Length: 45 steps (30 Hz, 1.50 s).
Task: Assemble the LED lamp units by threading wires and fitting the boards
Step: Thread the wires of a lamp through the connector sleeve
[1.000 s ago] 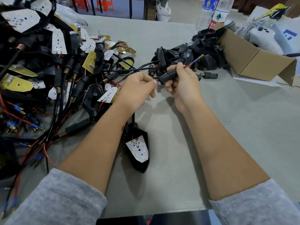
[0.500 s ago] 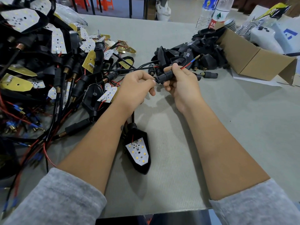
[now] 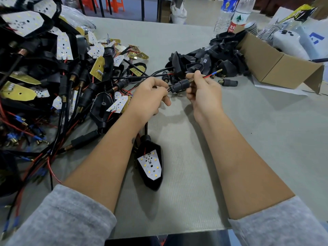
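A black rubber stem (image 3: pixel 179 85) with a threaded metal end hangs between my hands above the grey table (image 3: pixel 257 132). My left hand (image 3: pixel 150 96) pinches the black cable entering its left end. My right hand (image 3: pixel 204 89) grips the threaded end and the red wire (image 3: pixel 208 76), whose blue and brass tip sticks out to the right. Under my left forearm lies a black lamp housing (image 3: pixel 150 166) with a white LED board (image 3: pixel 150 164) fitted in it, joined to the cable.
A large heap of wired housings and LED boards (image 3: pixel 53 77) fills the left side. Empty black housings (image 3: pixel 213 59) are piled at the back, beside an open cardboard box (image 3: pixel 276 68). Two water bottles (image 3: pixel 230 13) stand behind. A loose stem (image 3: pixel 229 82) lies nearby.
The stem has slid left along the wire, baring its threaded end and more red wire past my right fingers. The lamp housing on the table shifted slightly.
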Available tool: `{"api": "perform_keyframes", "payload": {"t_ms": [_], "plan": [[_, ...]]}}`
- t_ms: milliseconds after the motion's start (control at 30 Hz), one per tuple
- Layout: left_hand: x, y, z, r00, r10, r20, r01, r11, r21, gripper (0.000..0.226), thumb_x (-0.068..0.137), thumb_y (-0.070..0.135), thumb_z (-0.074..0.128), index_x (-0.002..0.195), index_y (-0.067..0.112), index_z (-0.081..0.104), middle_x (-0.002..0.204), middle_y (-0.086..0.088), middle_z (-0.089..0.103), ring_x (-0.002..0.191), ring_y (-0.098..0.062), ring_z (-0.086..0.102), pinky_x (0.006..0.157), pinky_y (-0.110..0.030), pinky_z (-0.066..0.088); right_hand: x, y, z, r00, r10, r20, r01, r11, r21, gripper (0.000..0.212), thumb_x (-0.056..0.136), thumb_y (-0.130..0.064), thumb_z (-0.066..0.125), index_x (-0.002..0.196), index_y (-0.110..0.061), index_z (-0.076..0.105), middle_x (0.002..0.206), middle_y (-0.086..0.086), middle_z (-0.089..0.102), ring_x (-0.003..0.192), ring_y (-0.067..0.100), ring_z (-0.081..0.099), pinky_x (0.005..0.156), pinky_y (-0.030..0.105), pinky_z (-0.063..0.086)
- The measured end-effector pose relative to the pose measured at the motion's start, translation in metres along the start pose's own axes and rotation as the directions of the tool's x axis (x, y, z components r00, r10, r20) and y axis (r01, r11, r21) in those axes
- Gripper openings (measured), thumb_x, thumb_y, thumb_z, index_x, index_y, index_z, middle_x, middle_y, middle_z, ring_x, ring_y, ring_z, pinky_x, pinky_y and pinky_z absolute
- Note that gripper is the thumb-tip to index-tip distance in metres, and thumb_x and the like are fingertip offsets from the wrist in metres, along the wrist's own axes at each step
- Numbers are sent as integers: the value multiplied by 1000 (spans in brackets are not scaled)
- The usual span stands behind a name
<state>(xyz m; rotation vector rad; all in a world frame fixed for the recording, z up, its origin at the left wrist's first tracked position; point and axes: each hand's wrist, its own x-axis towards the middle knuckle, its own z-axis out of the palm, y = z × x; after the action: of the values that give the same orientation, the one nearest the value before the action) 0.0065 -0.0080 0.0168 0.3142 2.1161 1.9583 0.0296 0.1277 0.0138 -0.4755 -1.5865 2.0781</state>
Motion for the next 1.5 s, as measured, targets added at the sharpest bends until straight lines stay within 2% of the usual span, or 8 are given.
{"api": "perform_keyframes", "payload": {"t_ms": [167, 333, 433, 600, 733, 933, 1300, 1500], "plan": [[1, 1, -1, 999, -10, 33, 10, 1000, -4, 19, 95, 9, 44, 95, 22, 57, 56, -1, 57, 43, -11, 29, 39, -20, 23, -2, -2, 0, 1000, -22, -8, 22, 1000, 4, 29, 104, -20, 46, 85, -7, 63, 53, -3, 57, 44, 7, 50, 43, 19, 38], [-1, -1, -3, 995, 30, 91, -32, 999, 12, 16, 97, 31, 51, 91, 26, 65, 55, 2, 53, 42, -6, 34, 41, -18, 27, -3, -3, 2, 999, -48, -9, 48, 998, -27, 29, 105, -21, 42, 86, -8, 60, 50, -2, 60, 41, 7, 52, 40, 19, 38], [-1, -5, -1, 995, 62, 76, -69, 993, 94, 10, 96, 25, 58, 90, 23, 65, 58, 4, 59, 43, -6, 38, 42, -19, 31, -3, -2, 1, 997, -72, -35, 70, 996, -63, 30, 104, -23, 44, 83, -11, 62, 59, 0, 60, 47, 8, 53, 46, 20, 42], [-4, -5, 3, 995, 62, 74, -67, 996, 59, 8, 95, 11, 58, 101, 9, 64, 77, -2, 63, 57, -7, 53, 46, -17, 43, 1, -2, -3, 993, -94, -68, 88, 992, -86, 31, 104, -24, 44, 81, -12, 61, 65, 3, 60, 49, 8, 54, 48, 21, 42], [-5, 1, 3, 995, 37, 93, -37, 999, 4, 14, 96, 7, 52, 107, 8, 61, 69, -7, 59, 53, -12, 47, 46, -20, 38, 1, -2, -3, 991, -102, -84, 98, 994, -43, 30, 105, -23, 41, 83, -11, 59, 66, 6, 62, 48, 9, 58, 47, 21, 44], [-4, 4, 1, 990, 5, 141, -10, 999, 35, 38, 89, 5, 37, 101, 25, 67, 51, -1, 47, 42, -12, 39, 40, -18, 32, 2, -2, -2, 989, -88, -116, 95, 994, 57, 29, 105, -22, 41, 84, -9, 57, 67, 9, 62, 46, 10, 59, 49, 22, 51], [-5, 13, 4, 988, -46, 148, 40, 998, 46, 47, 85, -5, 30, 102, 21, 66, 53, -5, 44, 33, -7, 40, 37, -15, 29, 5, -2, -3, 979, -48, -200, 103, 956, 275, 30, 105, -19, 41, 83, -7, 56, 66, 10, 58, 48, 11, 60, 52, 22, 54], [-1, 2, -1, 991, 34, 132, -27, 998, -48, 33, 96, 6, 38, 107, 23, 65, 51, 1, 54, 44, -10, 44, 41, -19, 35, 2, -4, 2, 995, 91, 45, -102, 898, 427, 16, 101, -11, 50, 88, -5, 58, 69, 9, 58, 54, 12, 62, 58, 20, 55]]}}
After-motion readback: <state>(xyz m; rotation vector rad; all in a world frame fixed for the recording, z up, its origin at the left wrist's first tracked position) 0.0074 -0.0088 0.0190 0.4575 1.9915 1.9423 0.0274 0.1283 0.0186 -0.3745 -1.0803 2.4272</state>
